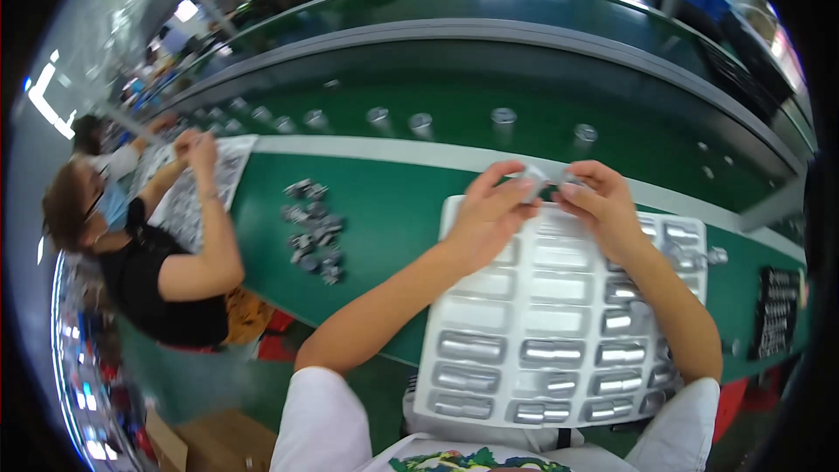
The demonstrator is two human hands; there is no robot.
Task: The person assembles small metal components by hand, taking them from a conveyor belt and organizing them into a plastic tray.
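Fingers of both the left hand [489,210] and right hand [599,201] are pinching 1 small silvery metal part [546,181] between them, right above the grey moulded tray [489,358], whose pockets nearer the person hold similar parts.

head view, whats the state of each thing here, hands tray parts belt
left hand: pinching a small silver part
right hand: gripping the same part from the other side
white tray: partly filled, upper pockets empty
loose metal parts: piled on the green bench
silver caps: spaced in a row on the belt
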